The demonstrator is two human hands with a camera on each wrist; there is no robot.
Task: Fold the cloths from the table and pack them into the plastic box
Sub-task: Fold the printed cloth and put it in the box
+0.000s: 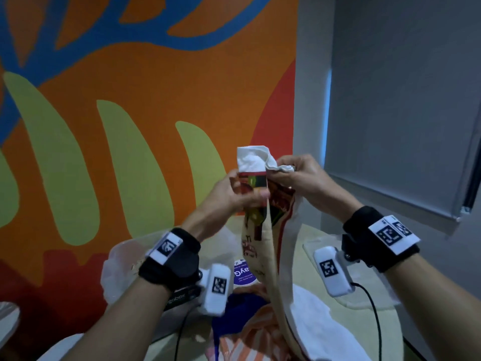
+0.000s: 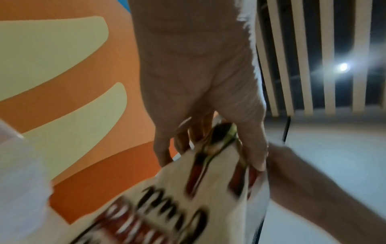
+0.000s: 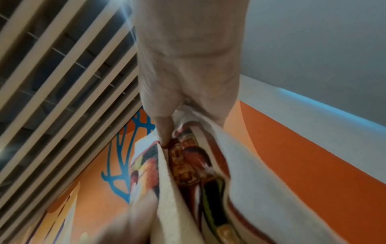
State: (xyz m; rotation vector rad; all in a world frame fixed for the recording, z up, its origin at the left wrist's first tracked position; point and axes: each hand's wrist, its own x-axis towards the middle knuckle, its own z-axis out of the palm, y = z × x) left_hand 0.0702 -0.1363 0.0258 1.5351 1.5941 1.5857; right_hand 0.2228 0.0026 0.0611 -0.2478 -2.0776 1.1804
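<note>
I hold a cream printed cloth point(image 1: 263, 230) with red, black and green pictures up in the air above the table. My left hand point(image 1: 234, 194) pinches its top edge on the left; in the left wrist view my left hand point(image 2: 211, 145) has the thumb and fingers on the cloth point(image 2: 167, 198). My right hand point(image 1: 294, 175) grips the bunched white top corner beside it, and my right hand point(image 3: 177, 128) pinches the cloth point(image 3: 208, 181) in the right wrist view. The cloth hangs down folded lengthwise. The clear plastic box point(image 1: 122, 269) stands at the left behind my left wrist.
On the pale table point(image 1: 377, 324) lie a white cloth point(image 1: 312, 316), a dark blue cloth point(image 1: 234, 316) and an orange-striped cloth point(image 1: 247, 342). A purple round sticker point(image 1: 242, 274) shows behind them. A clear lid point(image 1: 312, 246) lies at the right. Cables run from both wrist cameras.
</note>
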